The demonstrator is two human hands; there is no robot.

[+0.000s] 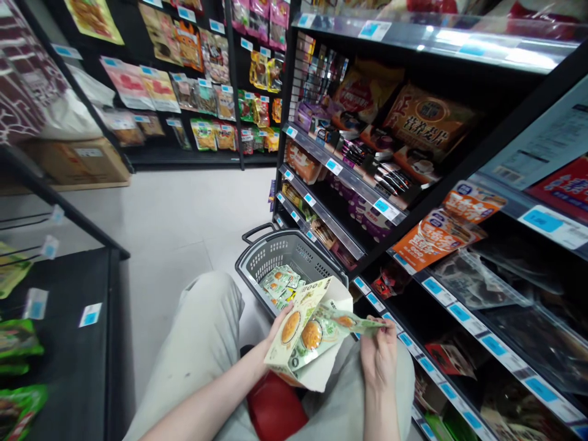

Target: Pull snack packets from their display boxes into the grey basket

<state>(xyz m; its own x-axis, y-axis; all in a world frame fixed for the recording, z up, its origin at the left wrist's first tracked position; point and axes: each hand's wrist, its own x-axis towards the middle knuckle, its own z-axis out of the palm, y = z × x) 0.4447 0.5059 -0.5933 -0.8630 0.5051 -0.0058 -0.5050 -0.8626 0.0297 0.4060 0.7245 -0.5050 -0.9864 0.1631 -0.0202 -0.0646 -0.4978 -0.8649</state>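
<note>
My left hand (271, 343) grips the near side of an open cream carton (294, 349) printed with round golden cakes; it rests over my lap. My right hand (379, 358) pinches a small green snack packet (344, 323) at its right end, just above the carton's open flap. In front of my knees, a grey plastic shopping basket (275, 254) sits on the floor with several similar green packets (281, 285) inside.
Black shelves with snack bags and blue price tags (381, 208) rise close on my right. A low black shelf (64, 318) stands to my left. Something red (275, 410) lies between my legs. Pale floor (184, 214) stretches ahead to a back wall of hanging packets.
</note>
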